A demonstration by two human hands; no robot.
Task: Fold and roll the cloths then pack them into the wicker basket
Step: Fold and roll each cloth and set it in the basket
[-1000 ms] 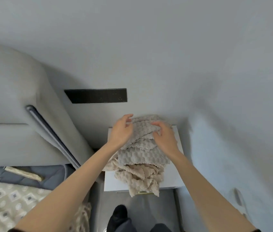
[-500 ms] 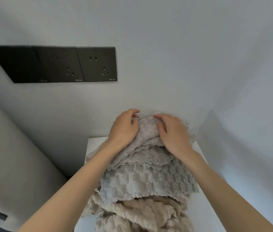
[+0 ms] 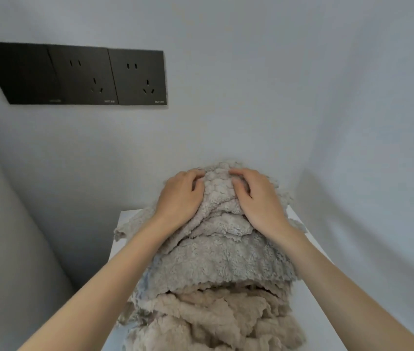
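Note:
A heap of several fluffy beige and grey cloths (image 3: 216,269) lies piled on a small white table (image 3: 309,295) against the wall. My left hand (image 3: 180,196) grips the top cloth at the far end of the heap, fingers curled into the fabric. My right hand (image 3: 256,196) grips the same top cloth a little to the right, thumb and fingers bunching it. The beige cloths (image 3: 213,323) at the near end hang crumpled over the table's front. No wicker basket is in view.
A black panel of wall sockets (image 3: 79,76) sits on the grey wall at upper left. A grey upholstered surface (image 3: 3,224) rises at the left edge. The wall corner stands close behind and to the right of the table.
The view has closed in on the heap and tilted up. Both hands have curled tighter into the top cloth at the far end.

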